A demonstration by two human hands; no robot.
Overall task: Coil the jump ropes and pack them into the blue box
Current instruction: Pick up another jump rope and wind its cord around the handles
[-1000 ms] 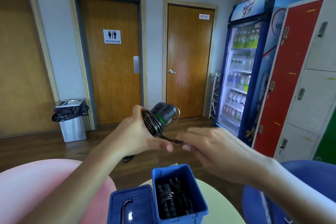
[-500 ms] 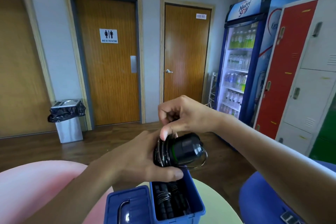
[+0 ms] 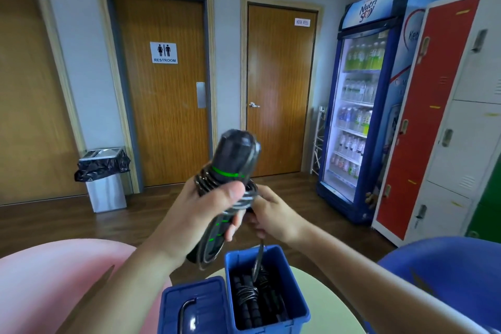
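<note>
Coiling under way: a person's left hand [image 3: 206, 214] grips a black jump rope [image 3: 230, 163] with green rings on its handles, thumb pressed across the cord wound round them, above the open blue box [image 3: 296, 295]; the handle tips are blurred and the turns of cord are hard to count. The right hand [image 3: 276, 215], just beside, closes its curled fingers on the cord, fingertips hidden behind the bundle. A loose tail of cord [image 3: 259, 257] hangs from that hand down into the box. The box stands on a pale round table [image 3: 325, 298] cut off by the lower edge, and holds other black ropes [image 3: 250, 299] with foam handles, already coiled; their number cannot be made out in the dark interior. A blue lid [image 3: 195, 304] with a metal handle lies just beside the box on its left, partly cropped. Behind, a steel waste bin [image 3: 107, 190] lined with a black bag stands by the restroom door, and a lit drinks fridge [image 3: 357, 106] holds rows of bottles
</note>
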